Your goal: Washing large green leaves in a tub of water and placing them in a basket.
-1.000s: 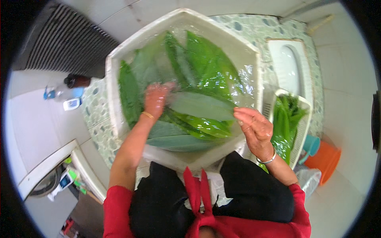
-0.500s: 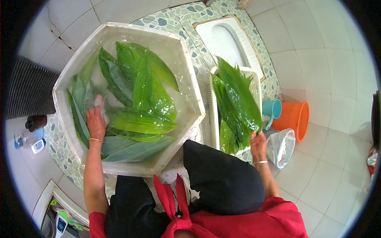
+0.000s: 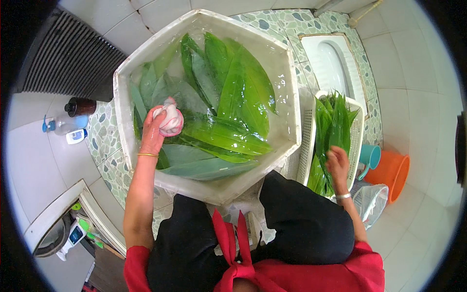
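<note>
My left hand [image 3: 154, 130] is closed on a wet, bunched white cloth with pink edging [image 3: 171, 120], held just above the water. Under it, long broad green leaves [image 3: 233, 92] lie soaking in a white six-sided tub [image 3: 288, 151]. Some show a dull grey-green side, others a glossy bright one. To the right, a stack of similar wet leaves [image 3: 335, 124] rests lengthwise in a white slotted plastic basket [image 3: 359, 109]. Over this stack is my right hand [image 3: 337, 168], its fingers loosely curled and slightly blurred, with no leaf visibly gripped in them.
Right of the basket stand a teal dipper [image 3: 370, 155], an orange bucket [image 3: 391, 173] and a bagged wastebasket [image 3: 369, 199]. Behind is a white squat toilet [image 3: 331, 63]. At left are a black ribbed panel [image 3: 73, 53], a dark jar [image 3: 80, 106] and bottles [image 3: 65, 125].
My right hand has let the bundle of leaves down into the basket. My left hand has lifted the cloth out of the water. The whole view has shifted, moving the scene rightward.
</note>
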Demonstrator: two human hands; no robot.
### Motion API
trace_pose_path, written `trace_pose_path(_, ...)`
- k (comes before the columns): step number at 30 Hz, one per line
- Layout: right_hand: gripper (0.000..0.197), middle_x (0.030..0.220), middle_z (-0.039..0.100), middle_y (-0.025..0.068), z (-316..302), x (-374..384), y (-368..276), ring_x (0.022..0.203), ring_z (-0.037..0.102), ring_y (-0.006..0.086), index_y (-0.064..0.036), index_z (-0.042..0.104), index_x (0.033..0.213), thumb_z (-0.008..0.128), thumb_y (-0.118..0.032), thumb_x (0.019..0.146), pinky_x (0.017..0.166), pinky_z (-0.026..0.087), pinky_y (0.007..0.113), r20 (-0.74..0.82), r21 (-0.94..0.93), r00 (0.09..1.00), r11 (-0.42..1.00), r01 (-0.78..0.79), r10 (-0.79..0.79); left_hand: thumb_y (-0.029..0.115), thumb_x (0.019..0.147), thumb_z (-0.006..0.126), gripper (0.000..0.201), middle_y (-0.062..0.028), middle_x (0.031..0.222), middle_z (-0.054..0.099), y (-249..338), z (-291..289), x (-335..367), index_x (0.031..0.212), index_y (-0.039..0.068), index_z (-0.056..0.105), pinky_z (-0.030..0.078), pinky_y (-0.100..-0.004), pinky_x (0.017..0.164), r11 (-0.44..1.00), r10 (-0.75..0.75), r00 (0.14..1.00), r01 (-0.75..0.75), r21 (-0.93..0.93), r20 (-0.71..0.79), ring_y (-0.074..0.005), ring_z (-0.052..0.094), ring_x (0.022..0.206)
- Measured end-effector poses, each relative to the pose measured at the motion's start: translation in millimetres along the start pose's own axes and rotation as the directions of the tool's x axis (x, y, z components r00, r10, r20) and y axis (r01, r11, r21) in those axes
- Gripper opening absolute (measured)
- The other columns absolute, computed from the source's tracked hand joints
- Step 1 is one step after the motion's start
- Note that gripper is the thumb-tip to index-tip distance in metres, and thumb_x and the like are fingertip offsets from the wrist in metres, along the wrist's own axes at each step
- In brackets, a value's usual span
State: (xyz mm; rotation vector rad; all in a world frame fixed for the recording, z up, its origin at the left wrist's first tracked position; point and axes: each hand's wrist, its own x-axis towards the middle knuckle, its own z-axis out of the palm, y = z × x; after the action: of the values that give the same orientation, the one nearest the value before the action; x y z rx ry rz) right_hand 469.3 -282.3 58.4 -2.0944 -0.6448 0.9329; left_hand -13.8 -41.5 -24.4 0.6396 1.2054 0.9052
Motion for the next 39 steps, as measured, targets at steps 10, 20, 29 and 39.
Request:
trace_pose_path(10,0.053,0.093,0.06,0.0144,208.9,100.9,-52.3,0.08,0.058,0.0184,0.0055,0.047,0.11,0.072,-0.025,0.075,0.067,0.048,0.028,0.491,-0.136,0.862,0.966,0.221,-0.128,0.016,0.089,0.047,0.029,-0.0126,0.109,0.055,11.7,-15.5,-11.9,0.111,-0.001,0.05,0.047,-0.0363,0.083,0.822,-0.122,0.966,0.228,-0.523,0.228,-0.0207,0.055,0.091)
trace_pose_path(20,0.048,0.105,0.058,0.0075,252.7,133.8,-75.6,0.09,0.057,0.0131,0.0007,0.045,0.119,0.068,-0.007,0.077,0.08,0.047,0.025,0.714,0.17,0.688,0.985,0.012,-0.131,0.016,0.091,0.045,0.028,-0.0147,0.111,0.055,2.0,-27.2,2.9,0.114,0.0,0.047,0.047,-0.0386,0.085,0.869,-0.089,0.965,0.197,-0.455,0.247,-0.0224,0.056,0.096)
trace_pose_path(29,0.023,0.089,0.063,0.0015,252.4,110.8,-69.1,0.077,0.056,0.0096,0.0005,0.059,0.101,0.063,-0.001,0.079,0.07,0.046,0.024,0.681,0.011,0.731,0.998,-0.066,0.041,0.015,0.086,0.052,0.032,-0.016,0.114,0.053,21.0,-25.9,-5.9,0.115,0.001,0.047,0.046,-0.0386,0.088,0.914,-0.082,0.979,0.149,-0.377,0.187,-0.0235,0.055,0.1)
trace_pose_path(39,0.04,0.097,0.056,0.0156,238.6,82.7,-118.6,0.094,0.054,0.0267,-0.0026,0.052,0.107,0.068,-0.011,0.072,0.08,0.044,0.035,0.395,-0.047,0.675,0.72,0.692,-0.623,0.014,0.084,0.052,0.038,-0.0124,0.116,0.052,74.1,-7.8,-20.8,0.119,0.002,0.046,0.04,-0.0375,0.096,0.902,0.086,0.993,-0.044,-0.429,0.079,-0.0227,0.05,0.109)
